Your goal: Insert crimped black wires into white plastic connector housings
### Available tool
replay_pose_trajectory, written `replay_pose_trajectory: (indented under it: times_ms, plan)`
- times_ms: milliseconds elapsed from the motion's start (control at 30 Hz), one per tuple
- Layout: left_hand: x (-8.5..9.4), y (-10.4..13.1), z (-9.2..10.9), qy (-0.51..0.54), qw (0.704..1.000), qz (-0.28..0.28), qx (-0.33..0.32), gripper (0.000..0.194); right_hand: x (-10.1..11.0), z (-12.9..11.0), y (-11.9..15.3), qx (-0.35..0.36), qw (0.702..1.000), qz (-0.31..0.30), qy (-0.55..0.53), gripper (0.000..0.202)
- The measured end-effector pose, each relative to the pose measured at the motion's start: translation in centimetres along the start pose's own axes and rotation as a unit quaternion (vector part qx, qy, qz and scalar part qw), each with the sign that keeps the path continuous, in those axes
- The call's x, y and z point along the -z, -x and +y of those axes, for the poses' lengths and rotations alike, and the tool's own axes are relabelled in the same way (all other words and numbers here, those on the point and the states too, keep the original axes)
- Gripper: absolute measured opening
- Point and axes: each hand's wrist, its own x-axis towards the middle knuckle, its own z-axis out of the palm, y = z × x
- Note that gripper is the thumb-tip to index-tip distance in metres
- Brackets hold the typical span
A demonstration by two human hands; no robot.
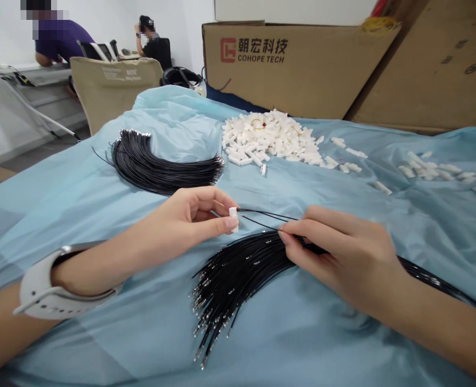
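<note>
Between thumb and fingers, my left hand [197, 215] pinches a small white connector housing [233, 219]. A few thin black wires [264, 214] run from the housing's right side toward my right hand [338, 258], whose thumb and forefinger are closed on a black wire. One wire's tip meets the housing; whether it is seated inside I cannot tell. Below lies a fanned bundle of black wires [238, 274] with shiny metal terminals, partly covered by my right hand and running off to the right.
Behind my hands lie a second black wire bundle [161, 164] and a heap of white housings [270, 137]. More loose housings [435, 167] are at right on the blue cloth [121, 333]. Cardboard boxes [294, 80] stand behind. Two people sit at the far left beyond a chair [115, 88].
</note>
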Motion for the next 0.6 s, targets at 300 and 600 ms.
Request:
replay_pose_trajectory:
  times_ms: [300,600]
  plan:
    - [-0.1,-0.14,-0.02,-0.008,1.0,0.001,-0.008,0.011,-0.07,0.29,0.05,0.003,1.0,-0.011,-0.015,0.021]
    - [-0.09,0.0,-0.05,-0.008,1.0,0.005,-0.006,0.01,-0.15,0.27,0.21,0.001,1.0,-0.005,-0.004,0.023]
